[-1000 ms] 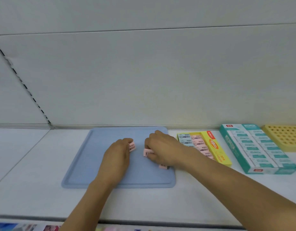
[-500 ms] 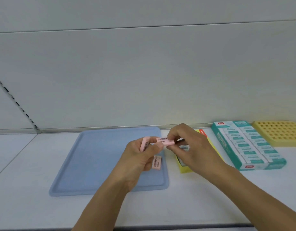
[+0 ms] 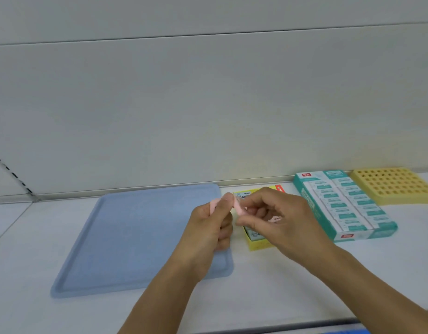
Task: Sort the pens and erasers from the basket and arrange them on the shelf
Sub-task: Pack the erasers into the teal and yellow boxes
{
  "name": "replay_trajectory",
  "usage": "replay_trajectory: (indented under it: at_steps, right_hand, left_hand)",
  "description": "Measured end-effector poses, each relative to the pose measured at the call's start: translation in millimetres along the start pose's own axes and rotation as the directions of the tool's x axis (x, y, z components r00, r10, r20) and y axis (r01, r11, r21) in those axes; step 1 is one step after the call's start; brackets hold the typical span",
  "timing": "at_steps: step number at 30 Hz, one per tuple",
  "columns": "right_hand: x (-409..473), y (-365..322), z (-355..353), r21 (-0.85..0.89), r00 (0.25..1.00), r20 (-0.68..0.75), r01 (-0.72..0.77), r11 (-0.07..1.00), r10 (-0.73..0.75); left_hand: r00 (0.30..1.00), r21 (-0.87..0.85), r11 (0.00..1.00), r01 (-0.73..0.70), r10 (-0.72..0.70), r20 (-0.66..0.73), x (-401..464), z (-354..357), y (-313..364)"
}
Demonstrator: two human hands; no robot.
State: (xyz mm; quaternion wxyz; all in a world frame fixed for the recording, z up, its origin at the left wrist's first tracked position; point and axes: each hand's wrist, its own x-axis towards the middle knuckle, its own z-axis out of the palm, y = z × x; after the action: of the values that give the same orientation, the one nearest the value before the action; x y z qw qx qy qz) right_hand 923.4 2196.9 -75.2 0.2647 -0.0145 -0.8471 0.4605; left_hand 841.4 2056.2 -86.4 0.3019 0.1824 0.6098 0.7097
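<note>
Nothing legible: blurred print on the teal box (image 3: 343, 208) and, left of it, the yellow box (image 3: 256, 243)

A tray (image 3: 126, 237) lies on the shelf (image 3: 292, 285), left of centre, its far edge near the shelf's back edge. Just right of the tray sits an open box of erasers (image 3: 254, 244), largely hidden behind the hands. Right of that box lies a longer box (image 3: 340, 208) holding 2 rows of erasers, reaching from the back edge toward the front. Further right, at the shelf's right edge and near its back, lies a holed block (image 3: 396, 186). The left hand (image 3: 208, 235) and right hand (image 3: 280, 222) meet above the tray's right edge, holding an eraser (image 3: 239, 208) between them.
</note>
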Motion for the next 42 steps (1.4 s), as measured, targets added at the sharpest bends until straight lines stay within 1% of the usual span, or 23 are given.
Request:
replay_trajectory:
  at_steps: [2,4,5,7,10,14,16,17,18,20,22,24,27,28,29,31,32,33,35,38,40,42]
  right_hand:
    - [-1.7,0.0,1.4,0.012,0.999,0.044,-0.003,1.0,0.002]
    - [-2.7,0.4,-1.9,0.003,0.995,0.101,0.005,1.0,-0.006]
    - [-3.1,0.6,-4.7,-0.036,0.991,0.135,0.02,0.999,-0.015]
    - [-3.8,2.5,-10.1,-0.166,0.975,0.219,0.077,0.983,-0.04]
    - [-3.6,2.5,-16.6,-0.348,0.946,0.312,0.195,0.917,-0.083]
    - [0.9,-6.9,-24.2,-0.473,0.916,0.316,0.379,0.796,-0.248]
    - [4.4,-8.0,-27.2,-0.499,0.9,0.307,0.428,0.754,-0.309]
    - [6.2,-7.9,-28.2,-0.488,0.907,0.294,0.413,0.769,-0.301]
    - [7.7,-8.1,-29.0,-0.439,0.925,0.282,0.359,0.824,-0.253]
    - [10.7,-6.0,-31.3,-0.252,0.951,0.292,0.18,0.951,-0.102]
    - [13.5,-3.3,-34.6,-0.115,0.946,0.323,0.037,0.993,0.002]
    - [16.3,-2.0,-38.6,-0.088,0.931,0.361,-0.019,0.996,0.049]
    - [19.6,-0.1,-42.0,-0.186,0.886,0.447,-0.043,0.982,0.123]
    - [21.2,2.2,-43.0,-0.23,0.875,0.461,-0.039,0.972,0.144]
    - [24.2,5.8,-44.9,-0.279,0.881,0.447,-0.026,0.96,0.154]
    - [34.2,17.3,-51.3,-0.397,0.93,0.337,-0.004,0.918,0.149]
    - [40.5,24.0,-54.4,-0.464,0.95,0.273,-0.008,0.886,0.152]
    - [46.7,30.4,-55.9,-0.532,0.959,0.227,-0.022,0.846,0.168]
    - [56.5,43.0,-53.1,-0.637,0.955,0.201,-0.042,0.77,0.218]
    - [64.5,56.2,-40.6,-0.7,0.937,0.246,-0.005,0.714,0.248]
    - [65.8,61.3,-35.6,-0.706,0.932,0.262,0.008,0.708,0.251]
    - [65.6,64.5,-35.0,-0.699,0.936,0.256,0.006,0.716,0.243]
  left_hand:
    - [0.996,-0.115,0.989,0.09,-0.087,0.037,0.6,3.1,-2.4]
    - [0.988,-0.145,0.978,0.148,-0.139,0.072,0.7,3.4,-4.6]
    - [0.984,-0.143,0.976,0.167,-0.156,0.085,0.6,3.1,-5.3]
    - [0.977,-0.151,0.968,0.201,-0.187,0.104,0.6,2.8,-5.6]
    - [0.962,-0.194,0.946,0.259,-0.235,0.139,0.2,4.5,-5.1]
    - [0.951,-0.176,0.939,0.296,-0.272,0.149,-2.4,8.3,-6.1]
    - [0.945,-0.138,0.939,0.315,-0.296,0.142,-4.0,9.1,-6.9]
    - [0.943,-0.12,0.94,0.32,-0.302,0.142,-4.6,9.2,-6.9]
    - [0.942,-0.104,0.942,0.319,-0.303,0.144,-5.0,9.4,-6.5]
    - [0.944,-0.062,0.949,0.309,-0.298,0.145,-5.0,9.5,-4.6]
    - [0.943,-0.019,0.952,0.306,-0.3,0.145,-4.5,9.5,-3.2]
    - [0.94,-0.009,0.95,0.313,-0.309,0.145,-3.7,9.9,-2.7]
    - [0.94,-0.004,0.949,0.315,-0.311,0.142,-2.2,11.5,-3.1]
    - [0.942,0.004,0.951,0.309,-0.306,0.137,-1.9,11.9,-3.1]
    - [0.946,0.011,0.955,0.298,-0.297,0.127,-1.2,11.8,-3.3]
    - [0.957,-0.015,0.96,0.278,-0.276,0.086,0.8,9.9,-3.5]
    - [0.958,-0.06,0.957,0.283,-0.279,0.063,1.9,8.0,-3.6]
    - [0.955,-0.12,0.948,0.295,-0.291,0.049,3.0,5.9,-3.7]
    - [0.949,-0.221,0.924,0.313,-0.312,0.042,5.0,2.0,-3.7]
    - [0.955,-0.256,0.923,0.288,-0.295,0.011,5.5,-0.8,-4.1]
    - [0.962,-0.237,0.938,0.254,-0.27,-0.035,4.2,-2.0,-5.5]
    - [0.974,-0.228,0.954,0.195,-0.216,-0.069,3.0,-3.8,-6.9]
